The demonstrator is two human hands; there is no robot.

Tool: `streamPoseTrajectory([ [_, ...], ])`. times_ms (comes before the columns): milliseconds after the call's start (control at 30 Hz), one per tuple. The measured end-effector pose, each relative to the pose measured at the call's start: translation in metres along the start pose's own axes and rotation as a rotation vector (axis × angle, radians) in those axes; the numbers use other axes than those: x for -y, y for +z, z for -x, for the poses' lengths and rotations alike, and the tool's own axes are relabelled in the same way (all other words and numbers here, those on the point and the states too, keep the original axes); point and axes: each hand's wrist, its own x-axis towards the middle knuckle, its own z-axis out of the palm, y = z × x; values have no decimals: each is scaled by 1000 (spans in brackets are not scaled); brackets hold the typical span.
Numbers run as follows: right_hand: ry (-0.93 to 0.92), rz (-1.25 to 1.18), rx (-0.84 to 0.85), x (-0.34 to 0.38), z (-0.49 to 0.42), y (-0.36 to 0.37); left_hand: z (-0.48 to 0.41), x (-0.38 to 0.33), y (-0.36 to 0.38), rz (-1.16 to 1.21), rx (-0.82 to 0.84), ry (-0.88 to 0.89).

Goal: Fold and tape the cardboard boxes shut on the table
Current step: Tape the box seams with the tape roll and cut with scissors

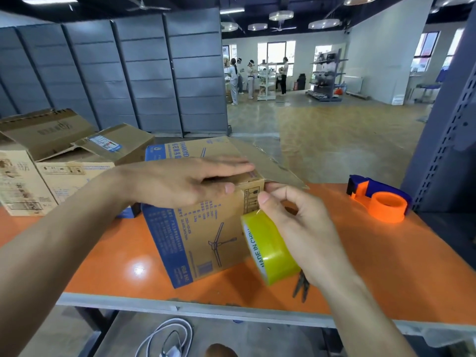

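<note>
A brown and blue cardboard box (203, 235) with a fan drawing stands on the orange table (386, 266). My left hand (185, 181) lies flat with straight fingers on the box's folded top flaps, pressing them down. One flap (270, 163) sticks out to the right, unfolded. My right hand (301, 225) holds a roll of yellow tape (268, 248) against the box's right front corner, with thumb and forefinger pinching near the top edge, seemingly at the tape end.
Other cardboard boxes (59, 155), some open, stand at the table's left. An orange and blue tape dispenser (381, 202) lies at the right. Dark scissors (302, 287) lie near the front edge under my right wrist. A grey shelf post (448, 124) rises at the right.
</note>
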Motion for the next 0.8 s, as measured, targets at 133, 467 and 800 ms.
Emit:
streamPoseTrajectory([
  [133,-1,-17,7,1,-3,-3,0,2,-6,61,36,49],
  [467,-12,-134,24,6,-8,-7,2,4,-1,93,-8,112],
  [800,11,-207,43,4,-16,-4,2,-1,3,39,-126,107],
])
